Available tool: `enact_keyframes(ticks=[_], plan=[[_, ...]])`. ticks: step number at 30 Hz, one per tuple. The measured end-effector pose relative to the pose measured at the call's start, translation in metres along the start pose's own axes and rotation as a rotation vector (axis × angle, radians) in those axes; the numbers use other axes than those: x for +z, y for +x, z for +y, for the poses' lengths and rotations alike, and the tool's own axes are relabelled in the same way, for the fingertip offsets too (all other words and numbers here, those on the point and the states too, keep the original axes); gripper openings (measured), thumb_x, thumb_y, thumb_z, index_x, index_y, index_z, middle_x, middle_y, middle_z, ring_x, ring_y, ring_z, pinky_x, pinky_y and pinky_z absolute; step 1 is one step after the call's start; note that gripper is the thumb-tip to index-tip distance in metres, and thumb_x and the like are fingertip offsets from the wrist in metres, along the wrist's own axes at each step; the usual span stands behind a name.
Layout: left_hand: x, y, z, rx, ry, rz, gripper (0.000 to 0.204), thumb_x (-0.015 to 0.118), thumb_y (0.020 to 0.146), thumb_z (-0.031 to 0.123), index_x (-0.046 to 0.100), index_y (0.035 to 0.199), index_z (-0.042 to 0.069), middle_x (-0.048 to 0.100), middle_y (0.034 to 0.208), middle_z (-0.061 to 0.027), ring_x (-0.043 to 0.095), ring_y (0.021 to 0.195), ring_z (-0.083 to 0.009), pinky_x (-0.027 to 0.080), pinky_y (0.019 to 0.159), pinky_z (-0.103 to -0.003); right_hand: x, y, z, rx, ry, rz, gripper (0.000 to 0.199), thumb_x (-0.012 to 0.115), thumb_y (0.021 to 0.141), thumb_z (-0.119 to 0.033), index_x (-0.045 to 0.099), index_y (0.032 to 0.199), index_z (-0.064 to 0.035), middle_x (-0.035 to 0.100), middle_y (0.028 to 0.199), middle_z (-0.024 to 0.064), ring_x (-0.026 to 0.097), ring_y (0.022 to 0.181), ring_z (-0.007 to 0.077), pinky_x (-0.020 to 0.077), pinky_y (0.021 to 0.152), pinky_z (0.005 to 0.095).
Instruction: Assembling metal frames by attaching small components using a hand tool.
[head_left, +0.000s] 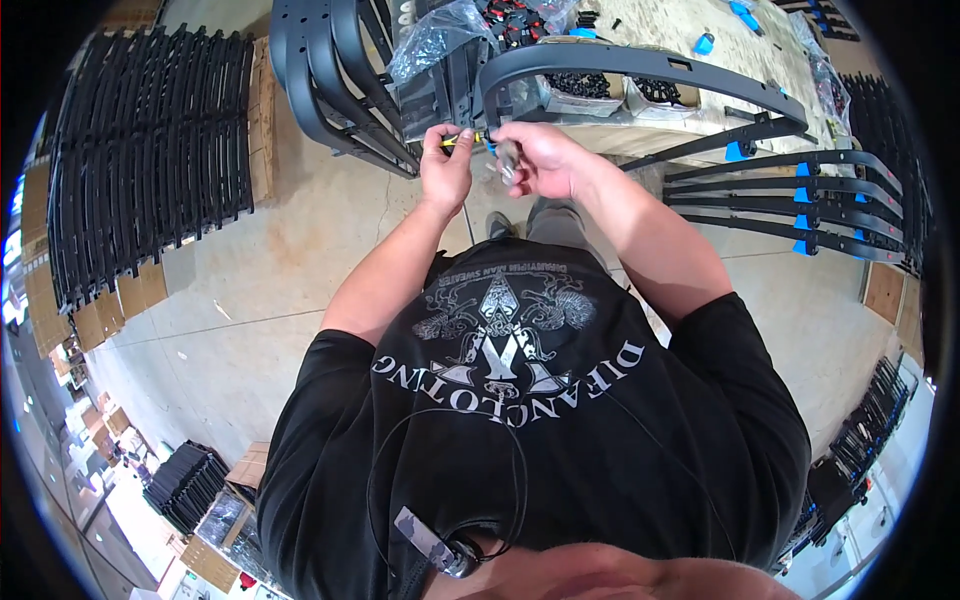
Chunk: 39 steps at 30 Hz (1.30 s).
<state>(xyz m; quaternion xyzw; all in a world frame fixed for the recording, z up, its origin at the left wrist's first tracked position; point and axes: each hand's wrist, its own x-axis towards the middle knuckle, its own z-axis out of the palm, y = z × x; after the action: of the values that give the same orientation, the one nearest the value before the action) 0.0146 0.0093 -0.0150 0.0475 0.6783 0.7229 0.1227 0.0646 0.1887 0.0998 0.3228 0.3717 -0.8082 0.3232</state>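
Note:
My left hand is closed, its thumb and fingers pinching a slim yellow-and-black piece whose kind I cannot make out. Close beside it, my right hand curls round a shiny metal piece, partly hidden by the fingers. A small blue part shows between the two hands. Both hands are at the near end of a bent black metal frame, which arches over the worktable's front edge to the right. Whether either hand touches the frame itself is hidden.
The worktable carries boxes of black hardware, red-and-black parts and clear plastic wrap. Curved black frames stand left of it. More frames with blue clips lie right. Stacked black bars fill the far left.

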Motion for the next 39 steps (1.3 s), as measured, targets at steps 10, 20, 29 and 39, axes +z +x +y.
enact_keyframes(ticks=[10, 20, 29, 39], plan=[[0.006, -0.002, 0.033, -0.275, -0.028, 0.003, 0.017, 0.07, 0.099, 0.018, 0.056, 0.106, 0.011, 0.054, 0.077, 0.0038, 0.042, 0.064, -0.0048, 0.035, 0.053, -0.026, -0.009, 0.01, 0.011, 0.016, -0.078, 0.046, 0.02, 0.057, 0.095, -0.019, 0.058, 0.103, -0.0007, 0.066, 0.087, 0.0141, 0.07, 0.067, 0.029, 0.0578, 0.054, 0.0449], [0.004, -0.005, 0.026, -0.238, -0.03, -0.019, 0.025, 0.073, 0.096, 0.02, 0.051, 0.108, 0.014, 0.05, 0.066, 0.003, 0.038, 0.046, -0.0061, 0.026, 0.038, -0.025, 0.004, 0.004, 0.013, 0.038, -0.134, 0.149, 0.033, 0.059, 0.093, -0.023, 0.063, 0.104, 0.0072, 0.069, 0.111, 0.0284, 0.071, 0.096, 0.0406, 0.0563, 0.087, 0.0493], [-0.001, -0.003, 0.018, -0.194, 0.011, 0.003, 0.028, 0.075, 0.095, 0.021, 0.051, 0.109, 0.015, 0.053, 0.068, 0.0026, 0.04, 0.047, -0.0062, 0.028, 0.038, -0.026, 0.013, -0.01, 0.009, 0.063, -0.287, 0.118, 0.035, 0.056, 0.096, -0.024, 0.06, 0.106, 0.0099, 0.069, 0.106, 0.0315, 0.069, 0.104, 0.0446, 0.0551, 0.09, 0.0508], [0.008, -0.003, 0.031, -0.221, -0.09, 0.024, 0.024, 0.077, 0.093, 0.015, 0.056, 0.103, 0.011, 0.056, 0.08, 0.0042, 0.045, 0.068, -0.0061, 0.038, 0.056, -0.025, -0.004, 0.001, 0.017, 0.015, -0.317, 0.023, 0.025, 0.057, 0.096, -0.022, 0.056, 0.109, -0.0008, 0.066, 0.085, 0.0142, 0.069, 0.063, 0.0316, 0.0549, 0.052, 0.0457]])
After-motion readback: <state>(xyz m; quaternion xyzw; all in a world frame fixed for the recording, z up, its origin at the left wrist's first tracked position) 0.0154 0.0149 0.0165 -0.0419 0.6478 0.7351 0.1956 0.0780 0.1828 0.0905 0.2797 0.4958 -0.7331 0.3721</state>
